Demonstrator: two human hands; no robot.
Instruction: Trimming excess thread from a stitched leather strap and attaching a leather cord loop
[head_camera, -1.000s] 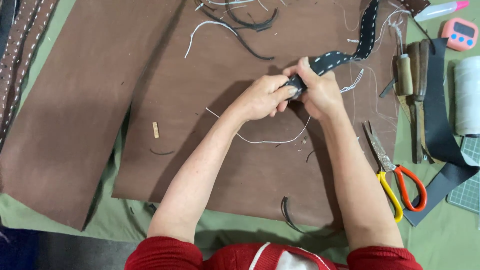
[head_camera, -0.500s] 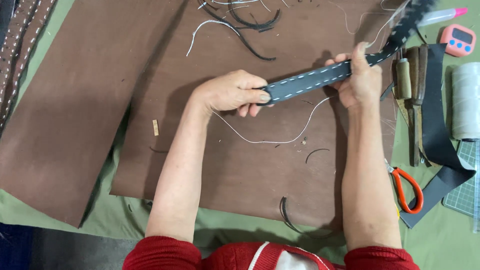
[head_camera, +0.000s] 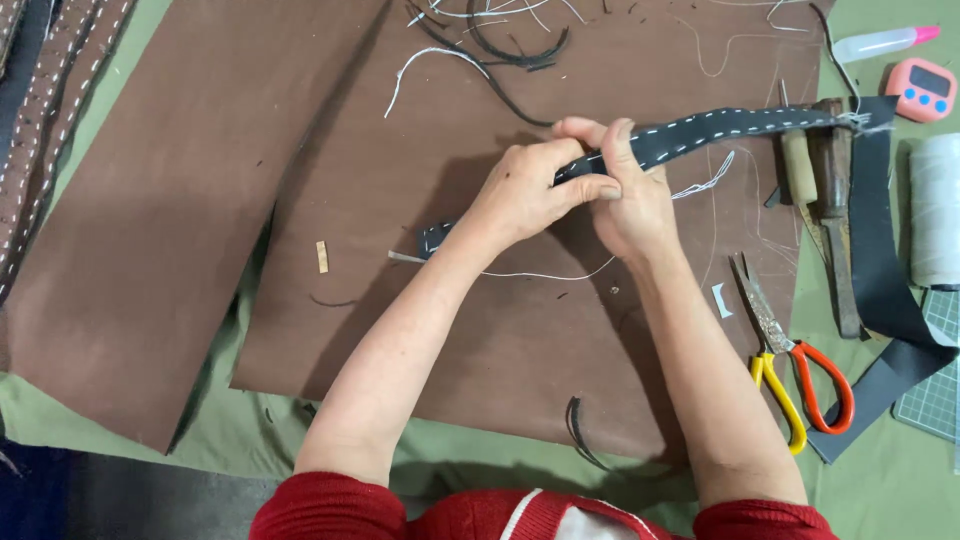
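Stitching runs white along my dark strap (head_camera: 700, 130); both my left hand (head_camera: 520, 195) and right hand (head_camera: 630, 200) pinch its middle, fingers closed, loose thread (head_camera: 545, 273) untrimmed.

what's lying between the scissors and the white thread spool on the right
In the head view, a flat black strip runs down between the scissors and the spool.
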